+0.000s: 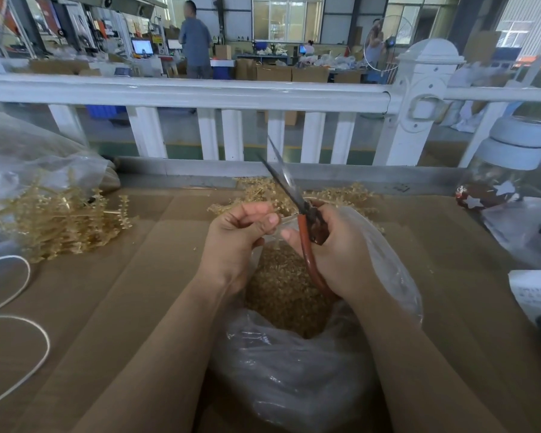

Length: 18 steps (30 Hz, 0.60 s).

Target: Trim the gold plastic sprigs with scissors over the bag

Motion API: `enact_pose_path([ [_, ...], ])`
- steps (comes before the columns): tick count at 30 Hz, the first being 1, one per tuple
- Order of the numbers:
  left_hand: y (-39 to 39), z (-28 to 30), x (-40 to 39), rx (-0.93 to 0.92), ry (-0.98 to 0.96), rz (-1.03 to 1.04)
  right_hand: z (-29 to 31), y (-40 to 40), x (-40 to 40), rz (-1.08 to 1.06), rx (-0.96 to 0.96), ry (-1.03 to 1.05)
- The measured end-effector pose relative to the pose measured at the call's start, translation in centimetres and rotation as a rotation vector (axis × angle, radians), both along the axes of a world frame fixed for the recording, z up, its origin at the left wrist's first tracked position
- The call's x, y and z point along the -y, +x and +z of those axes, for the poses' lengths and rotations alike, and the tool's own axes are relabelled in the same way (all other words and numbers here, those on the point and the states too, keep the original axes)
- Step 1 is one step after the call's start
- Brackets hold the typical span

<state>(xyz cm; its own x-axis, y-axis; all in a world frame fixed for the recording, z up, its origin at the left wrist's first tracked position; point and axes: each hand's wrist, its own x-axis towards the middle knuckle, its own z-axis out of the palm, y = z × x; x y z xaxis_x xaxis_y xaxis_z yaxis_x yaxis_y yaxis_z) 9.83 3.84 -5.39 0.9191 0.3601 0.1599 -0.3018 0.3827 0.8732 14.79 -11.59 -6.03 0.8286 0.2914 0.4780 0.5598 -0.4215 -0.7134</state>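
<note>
A large factory hall with windows, machines and stacked boxes stretches behind a white railing (200, 95), where a person in a grey shirt (196, 42) stands facing away. In front of the railing lies a brown cardboard-covered table (122, 292). A clear plastic bag (294, 370) sits open at its near middle, holding gold trimmings. A heap of gold plastic sprigs (60, 220) lies at the left beside another clear bag, and more sprigs (341, 195) lie beyond the hands. A white cord (28, 339) loops at the left edge.

Over the bag's mouth, the right hand (334, 245) grips the scissors (297, 207) by their red handles; their long axis runs up and away, blades slightly parted, tips pointing toward the railing. The left hand (241, 232) is curled, thumb against fingers; whether it pinches a sprig cannot be told.
</note>
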Motion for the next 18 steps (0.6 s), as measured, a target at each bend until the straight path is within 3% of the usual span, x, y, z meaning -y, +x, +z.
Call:
enact_pose_path([
  [5,-0.25,0.31,0.24,0.012,-0.012,0.028,0.04,-0.48,0.04,-0.095,0.188,-0.173],
  [10,-0.40,0.40,0.50,0.039,0.071,0.087,-0.14,-0.72,-0.15,-0.188,0.361,-0.193],
  [18,-0.36,0.58,0.40,0.076,0.183,0.213,-0.12,-0.51,0.24,-0.254,0.318,-0.307],
])
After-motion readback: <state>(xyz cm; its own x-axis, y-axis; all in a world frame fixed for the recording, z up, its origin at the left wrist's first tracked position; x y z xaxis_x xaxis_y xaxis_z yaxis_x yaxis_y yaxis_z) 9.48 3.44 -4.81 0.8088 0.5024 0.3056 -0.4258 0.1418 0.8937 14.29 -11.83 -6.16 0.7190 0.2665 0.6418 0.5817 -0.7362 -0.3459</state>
